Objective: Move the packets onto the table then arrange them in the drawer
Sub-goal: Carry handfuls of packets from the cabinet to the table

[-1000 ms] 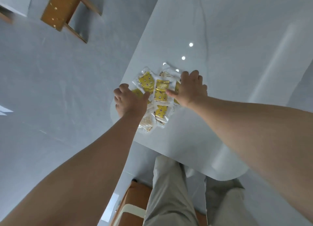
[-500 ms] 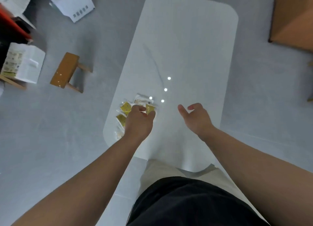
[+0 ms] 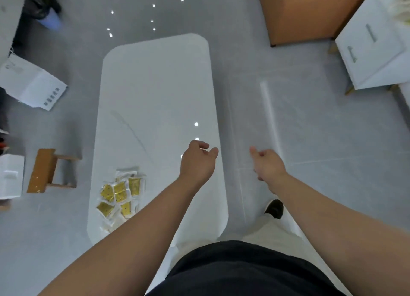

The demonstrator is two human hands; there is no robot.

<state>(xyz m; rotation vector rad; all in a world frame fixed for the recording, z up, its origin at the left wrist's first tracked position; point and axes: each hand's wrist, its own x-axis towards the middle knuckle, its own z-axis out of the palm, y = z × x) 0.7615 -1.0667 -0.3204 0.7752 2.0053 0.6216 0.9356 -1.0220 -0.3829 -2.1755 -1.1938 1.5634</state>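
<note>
Head view: both arms reach forward, the left hand (image 3: 197, 162) over the desk (image 3: 155, 91), fingers loosely curled and holding nothing; the right hand (image 3: 267, 163) out past the desk's right edge above the floor, fingers half curled, empty too. Packets (image 3: 121, 193) lie clustered at the near left corner, about five yellow ones countable, some pale ones beside. A wooden stool (image 3: 45, 170) stands left; a brown box (image 3: 310, 13) sits far right.

Bright, even overhead light glares in spots off the table (image 3: 155, 91) (edges bend, slightly soft).
</note>
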